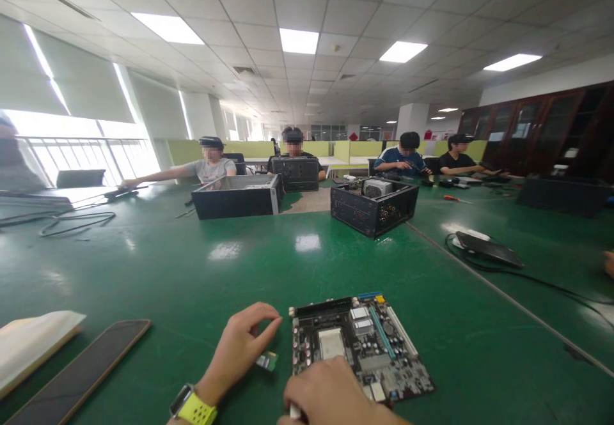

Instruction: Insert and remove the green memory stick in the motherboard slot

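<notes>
A motherboard (364, 348) lies flat on the green table in front of me, with a pale square socket (330, 343) at its left part. My right hand (333, 390) is over its near left corner, fingers curled down; a bit of something white (295, 411) shows at them, too little to name. Left of the board, my left hand (242, 348) has thumb and index tips close together; whatever they pinch, if anything, cannot be made out. Just under that hand is a small green piece with a label (267, 361). A watch with a yellow strap (196, 406) is on my left wrist.
A dark phone-like slab (91, 374) and a pale packet (33, 348) lie at left. Two open computer cases (237, 201) (374, 211) stand farther back. A black device with cables (487, 249) and a screwdriver (453, 199) are at right. Several people sit across the table (268, 252).
</notes>
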`<state>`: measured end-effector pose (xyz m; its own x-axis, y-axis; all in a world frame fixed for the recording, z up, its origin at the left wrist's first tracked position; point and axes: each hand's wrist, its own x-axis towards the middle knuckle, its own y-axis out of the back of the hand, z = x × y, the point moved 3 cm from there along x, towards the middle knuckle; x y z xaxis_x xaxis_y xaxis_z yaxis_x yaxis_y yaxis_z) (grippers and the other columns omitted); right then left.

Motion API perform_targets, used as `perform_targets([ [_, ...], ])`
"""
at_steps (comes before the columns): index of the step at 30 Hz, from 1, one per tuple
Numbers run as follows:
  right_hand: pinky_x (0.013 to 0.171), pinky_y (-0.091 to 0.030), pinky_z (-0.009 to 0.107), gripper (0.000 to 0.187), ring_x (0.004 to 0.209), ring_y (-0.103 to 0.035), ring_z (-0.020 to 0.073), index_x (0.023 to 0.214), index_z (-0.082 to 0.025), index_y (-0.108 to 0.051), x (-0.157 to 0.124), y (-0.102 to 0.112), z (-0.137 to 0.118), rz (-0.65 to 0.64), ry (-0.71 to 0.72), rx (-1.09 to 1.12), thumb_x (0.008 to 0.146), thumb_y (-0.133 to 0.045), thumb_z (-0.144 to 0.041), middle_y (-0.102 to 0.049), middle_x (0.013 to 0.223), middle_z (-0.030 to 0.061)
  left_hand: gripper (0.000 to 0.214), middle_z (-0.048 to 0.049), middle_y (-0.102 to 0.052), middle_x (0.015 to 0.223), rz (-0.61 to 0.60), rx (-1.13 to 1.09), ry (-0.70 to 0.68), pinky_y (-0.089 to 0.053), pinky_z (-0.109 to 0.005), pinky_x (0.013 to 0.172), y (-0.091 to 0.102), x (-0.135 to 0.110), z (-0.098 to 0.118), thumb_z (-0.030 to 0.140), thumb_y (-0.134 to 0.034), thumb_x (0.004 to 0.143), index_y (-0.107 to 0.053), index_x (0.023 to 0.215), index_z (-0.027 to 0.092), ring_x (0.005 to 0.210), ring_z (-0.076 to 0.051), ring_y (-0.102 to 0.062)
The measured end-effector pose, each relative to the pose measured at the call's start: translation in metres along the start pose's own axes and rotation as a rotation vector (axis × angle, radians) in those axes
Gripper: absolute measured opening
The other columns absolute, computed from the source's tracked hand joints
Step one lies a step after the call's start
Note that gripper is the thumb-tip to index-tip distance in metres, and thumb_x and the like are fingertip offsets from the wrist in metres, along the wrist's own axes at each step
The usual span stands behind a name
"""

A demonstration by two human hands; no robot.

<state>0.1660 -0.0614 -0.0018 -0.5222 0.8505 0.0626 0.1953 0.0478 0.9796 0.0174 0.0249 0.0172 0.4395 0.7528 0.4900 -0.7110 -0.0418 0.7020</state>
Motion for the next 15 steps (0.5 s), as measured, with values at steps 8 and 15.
perform_targets([
  [8,0.06,-0.041,0.031,0.021,0.075,-0.065,0.025,0.08,-0.022,-0.067,-0.027,0.055,0.128,0.178,-0.704,-0.105,0.077,-0.047,-0.025,-0.07,0.081,0.0092,0.027,-0.0012,-0.065,0.072,-0.034,0.034,0.018,-0.042,-0.021,0.057,-0.003,-0.001,0.0,0.036,-0.052,0.086,-0.067,0.075,0.018,0.059,-0.012,-0.055],
  [15,0.059,-0.037,0.028,0.015,0.074,-0.063,0.0218,0.076,-0.02,-0.066,-0.031,0.061,0.143,0.169,-0.62,-0.056,0.071,-0.052,-0.022,-0.069,0.08,0.0069,0.024,-0.0016,-0.066,0.077,-0.051,0.042,0.029,-0.042,-0.021,0.056,-0.004,0.001,0.003,0.035,-0.051,0.087,-0.067,0.081,0.019,0.059,-0.012,-0.053],
])
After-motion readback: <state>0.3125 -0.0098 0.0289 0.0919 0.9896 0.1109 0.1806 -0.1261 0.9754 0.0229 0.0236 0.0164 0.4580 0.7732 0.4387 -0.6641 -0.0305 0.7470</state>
